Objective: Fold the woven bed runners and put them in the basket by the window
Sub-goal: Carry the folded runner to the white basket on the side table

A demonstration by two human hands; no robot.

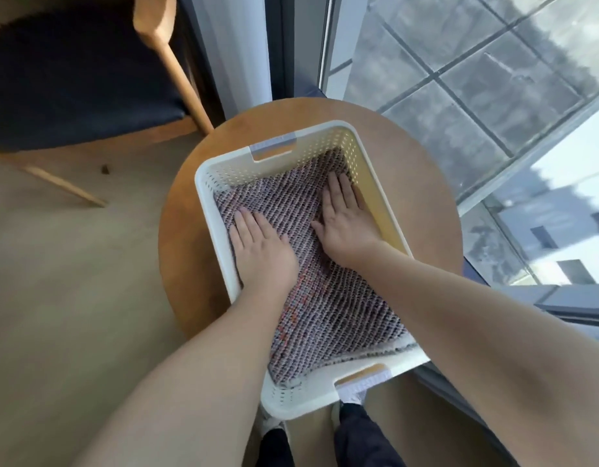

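A pale wooden floor point(72, 281) is seen across the left half of the frame, and a large window point(476, 79) fills the upper right, through which grey paving and a building are viewed from above. A wooden chair point(72, 79) with a dark seat is placed in the upper left. A round wooden table point(409, 183) is set in the middle of the frame, just beside the window. A white perforated basket point(203, 183) is stood on the table, turned at an angle, its near end carried past the table's lower edge; a handle slot is cut into each short end. A folded woven runner point(331, 305), in a mixed purple, grey and orange weave, is laid flat inside the basket and covers almost the whole bottom; lighter folded edges are shown at the lower right corner. The left hand point(261, 251) is pressed palm down on the runner by the basket's left wall, fingers straight and together. The right hand point(345, 224) is pressed flat on the runner near the right wall, fingers extended, nothing gripped. Dark trousers point(358, 436) and white shoes point(272, 424) are seen at the bottom centre. A small dark speck point(105, 169) is noted on the floor under the chair
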